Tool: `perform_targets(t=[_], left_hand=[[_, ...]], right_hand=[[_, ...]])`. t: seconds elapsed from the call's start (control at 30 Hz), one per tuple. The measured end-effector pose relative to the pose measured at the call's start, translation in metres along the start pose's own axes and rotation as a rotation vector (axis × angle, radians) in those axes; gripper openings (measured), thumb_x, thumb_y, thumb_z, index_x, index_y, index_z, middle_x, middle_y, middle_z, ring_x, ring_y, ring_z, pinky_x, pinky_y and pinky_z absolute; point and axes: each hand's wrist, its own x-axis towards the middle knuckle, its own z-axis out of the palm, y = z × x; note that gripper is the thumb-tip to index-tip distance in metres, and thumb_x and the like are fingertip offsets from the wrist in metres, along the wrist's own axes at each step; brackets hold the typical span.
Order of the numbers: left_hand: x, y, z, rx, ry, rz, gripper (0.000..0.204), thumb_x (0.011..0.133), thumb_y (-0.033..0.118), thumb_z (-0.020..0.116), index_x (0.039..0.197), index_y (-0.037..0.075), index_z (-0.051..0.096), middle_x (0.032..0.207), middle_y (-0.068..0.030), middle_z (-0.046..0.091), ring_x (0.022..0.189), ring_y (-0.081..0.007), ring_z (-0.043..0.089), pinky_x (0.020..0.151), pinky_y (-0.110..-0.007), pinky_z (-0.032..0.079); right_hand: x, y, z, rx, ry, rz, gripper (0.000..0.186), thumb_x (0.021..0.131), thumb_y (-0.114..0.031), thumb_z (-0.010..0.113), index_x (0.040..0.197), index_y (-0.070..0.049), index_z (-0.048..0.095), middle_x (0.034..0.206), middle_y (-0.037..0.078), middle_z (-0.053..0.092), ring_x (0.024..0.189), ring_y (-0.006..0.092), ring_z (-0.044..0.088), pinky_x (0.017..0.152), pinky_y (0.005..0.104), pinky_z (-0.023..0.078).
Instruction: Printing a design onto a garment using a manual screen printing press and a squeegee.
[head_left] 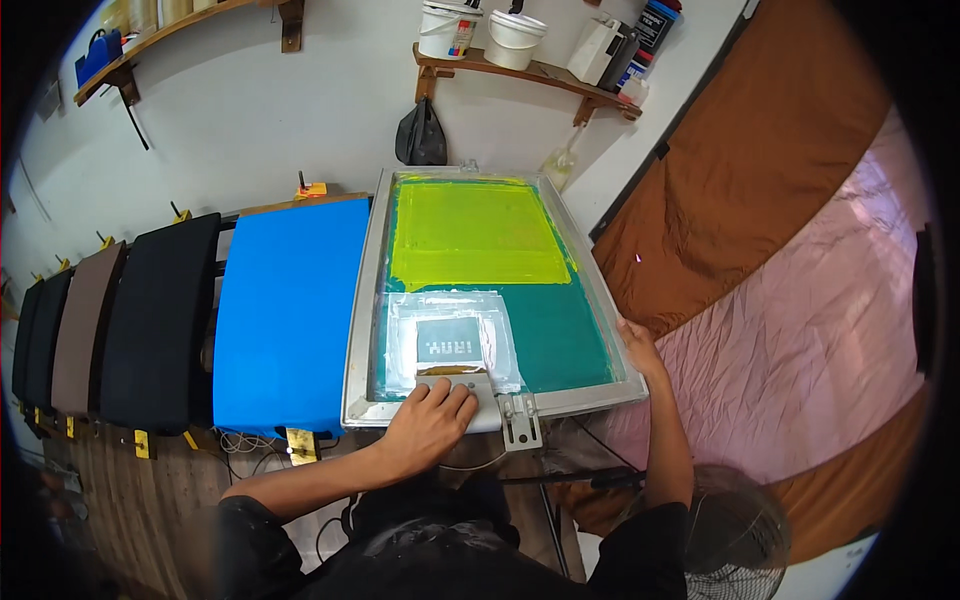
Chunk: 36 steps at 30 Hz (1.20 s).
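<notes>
A silver-framed printing screen (pixel 362 300) lies in front of me, its mesh mostly green. A yellow-green rectangle (pixel 480 230) covers the far part of the mesh. Whitish tape borders a small grey stencil area (pixel 448 340) at the near left. Just below that stencil, my left hand (pixel 432 418) is closed over a small squeegee (pixel 482 380), mostly hidden under the fingers, with a brownish smear along its far side. My right hand (pixel 642 350) grips the right rail of the frame near its near corner. A metal clamp bracket (pixel 521 425) sits at the frame's near edge.
Left of the screen, a blue fabric-covered board (pixel 290 315) stands in a row with black (pixel 160 320) and brown boards (pixel 88 330). A shelf (pixel 540 72) holds white buckets (pixel 515 40). Brown-and-pink cloth (pixel 740 200) hangs at right; a fan (pixel 735 540) stands below.
</notes>
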Motion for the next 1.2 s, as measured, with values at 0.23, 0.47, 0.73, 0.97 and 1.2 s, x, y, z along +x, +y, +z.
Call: perform_targets(t=[0.23,0.47,0.73,0.97,1.2], left_hand=[[0.012,0.003,-0.008,-0.002,-0.01,-0.049,0.025,0.076,0.015,0.057,0.099,0.005,0.057,0.093,-0.006,0.053,0.088,-0.0205,0.052,0.07,-0.031,0.039],[0.021,0.01,-0.009,-0.052,-0.082,-0.164,0.038,0.069,0.015,0.063,0.106,0.007,0.057,0.095,-0.0064,0.053,0.09,-0.0236,0.051,0.073,-0.035,0.04],[0.023,0.017,-0.006,-0.046,-0.078,-0.249,0.028,0.077,0.012,0.057,0.105,0.005,0.056,0.096,-0.0064,0.052,0.09,-0.0223,0.05,0.076,-0.034,0.039],[0.018,0.03,0.005,-0.063,-0.13,-0.306,0.029,0.076,0.01,0.057,0.105,0.005,0.056,0.097,-0.0069,0.052,0.09,-0.0234,0.049,0.077,-0.035,0.039],[0.018,0.024,0.024,-0.1,-0.153,-0.334,0.04,0.072,0.009,0.061,0.111,0.008,0.054,0.101,-0.0063,0.052,0.092,-0.0245,0.049,0.079,-0.036,0.039]], right_hand=[[0.023,0.002,-0.01,0.051,-0.076,0.051,0.05,0.102,-0.04,0.043,0.118,0.004,0.06,0.098,0.0,0.063,0.087,0.0086,0.055,0.081,0.0242,0.046],[0.03,0.026,-0.012,0.021,-0.016,-0.014,0.047,0.103,-0.038,0.044,0.12,0.004,0.06,0.099,-0.001,0.062,0.089,0.0081,0.055,0.081,0.0236,0.045],[0.036,0.023,-0.01,0.044,-0.031,0.031,0.047,0.103,-0.036,0.045,0.122,0.004,0.059,0.102,0.0,0.063,0.092,0.0085,0.055,0.084,0.0239,0.045],[0.035,0.038,-0.002,0.08,-0.045,0.021,0.049,0.103,-0.037,0.044,0.124,0.005,0.058,0.109,0.001,0.061,0.099,0.0089,0.053,0.089,0.0236,0.043],[0.046,0.062,-0.002,-0.099,-0.042,0.062,0.048,0.102,-0.035,0.045,0.123,0.006,0.057,0.107,0.002,0.062,0.098,0.0098,0.053,0.09,0.0251,0.043]])
